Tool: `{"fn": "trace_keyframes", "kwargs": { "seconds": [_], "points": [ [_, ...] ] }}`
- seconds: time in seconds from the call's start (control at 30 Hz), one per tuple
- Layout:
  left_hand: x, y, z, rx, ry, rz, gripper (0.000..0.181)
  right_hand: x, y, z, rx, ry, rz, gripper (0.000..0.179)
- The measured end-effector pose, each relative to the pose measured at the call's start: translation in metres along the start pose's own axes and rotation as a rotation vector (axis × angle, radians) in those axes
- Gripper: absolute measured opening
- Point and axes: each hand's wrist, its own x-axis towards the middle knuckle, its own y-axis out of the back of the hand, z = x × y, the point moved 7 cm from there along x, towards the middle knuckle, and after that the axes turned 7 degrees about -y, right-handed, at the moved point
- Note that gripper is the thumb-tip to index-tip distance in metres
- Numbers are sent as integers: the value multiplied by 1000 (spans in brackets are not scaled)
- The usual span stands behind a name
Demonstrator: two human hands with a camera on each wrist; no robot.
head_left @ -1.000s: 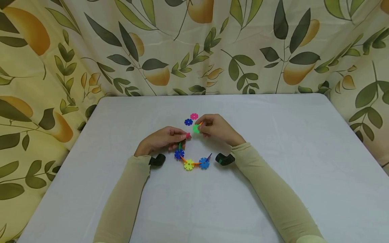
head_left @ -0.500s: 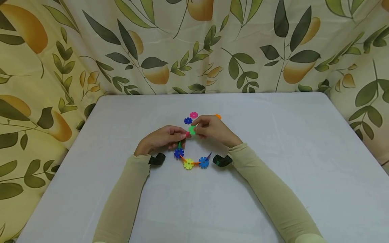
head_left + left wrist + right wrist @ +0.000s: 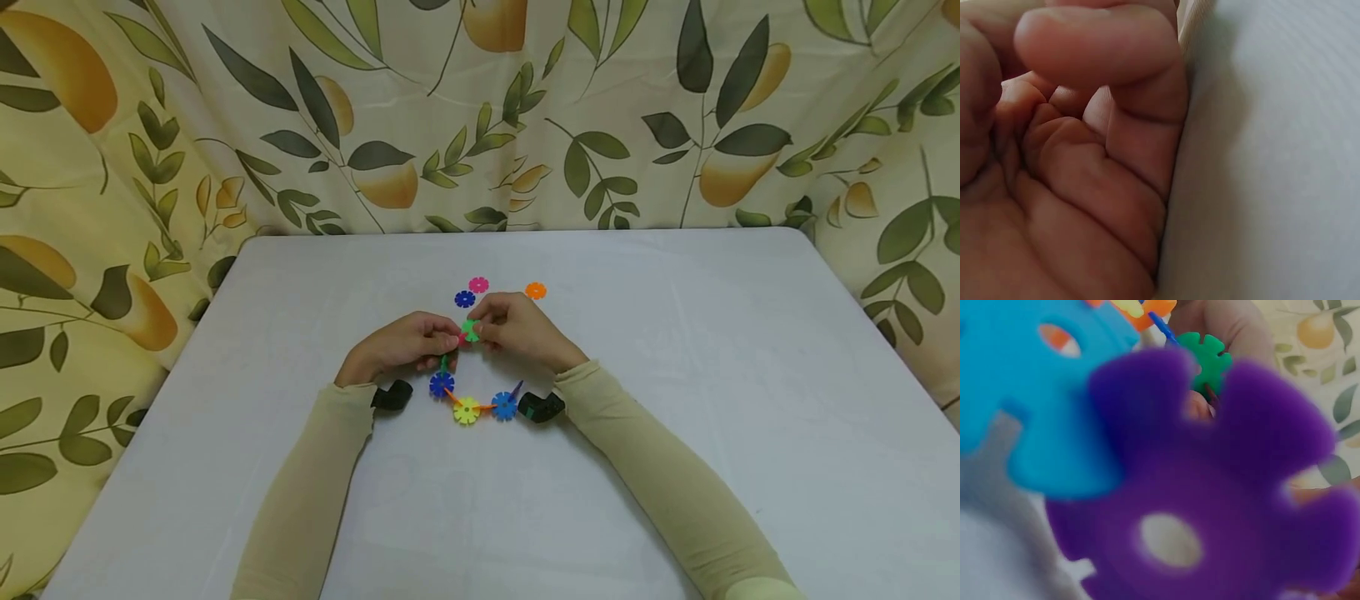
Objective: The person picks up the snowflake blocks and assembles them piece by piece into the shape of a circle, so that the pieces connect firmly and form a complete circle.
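A chain of slotted flower-shaped plastic discs curves over the white table. My left hand [image 3: 408, 340] pinches its pink disc [image 3: 461, 340] between thumb and fingers, which partly hide it. Below hang a dark green disc [image 3: 444, 363], a dark blue disc [image 3: 442, 384], a yellow disc [image 3: 467, 411] and a lighter blue disc [image 3: 504, 406], linked by orange discs seen edge-on. A purple disc [image 3: 1116, 537] ends the chain, large in the right wrist view. My right hand [image 3: 525, 333] pinches a bright green disc [image 3: 470, 331] right at the pink one. The left wrist view shows curled fingers.
Loose on the table beyond the hands lie a pink flower disc [image 3: 478, 285], a dark blue disc [image 3: 465, 298] and an orange disc [image 3: 536, 291]. A leaf-patterned curtain [image 3: 600, 125] hangs behind the table's far edge.
My right hand has moved left and toward me, bringing the bright green disc up against the pink one. The loose orange disc has come fully into view. My left hand stays nearly still.
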Motion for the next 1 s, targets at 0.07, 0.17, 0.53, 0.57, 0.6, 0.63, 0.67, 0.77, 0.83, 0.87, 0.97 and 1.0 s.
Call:
{"fn": "trace_keyframes", "kwargs": {
  "seconds": [0.07,0.17,0.53,0.57,0.6,0.63,0.67,0.77,0.83,0.87,0.97,1.0],
  "points": [
    [0,0,1,-3,-2,-4,21,0,0,0,0,3,5,14],
    [-1,0,1,-7,-5,-15,22,-1,0,-1,-10,1,5,15],
    [-2,0,0,-47,11,-10,29,-2,15,-1,-137,-1,33,18],
    [-2,0,0,-52,13,-5,29,-2,19,-2,-146,-1,54,19],
    [-2,0,0,-48,14,-3,29,-2,24,-1,-153,0,76,20],
    [-3,1,0,-42,13,0,29,-3,29,-1,-155,0,101,21],
    [-3,1,0,-32,12,2,29,-4,35,-1,-153,-1,126,22],
    [-2,3,-1,-6,9,8,29,-6,50,2,-162,-8,192,23],
    [-2,4,-2,1,8,13,28,-7,58,4,-174,-15,225,24],
    [-2,5,-2,2,8,16,28,-7,62,5,-185,-15,241,24],
    [-3,5,-1,-2,7,18,28,-6,70,7,-229,-14,277,24],
    [-4,5,-1,-3,7,20,27,-6,72,8,-247,-15,289,24]
  ]
}}
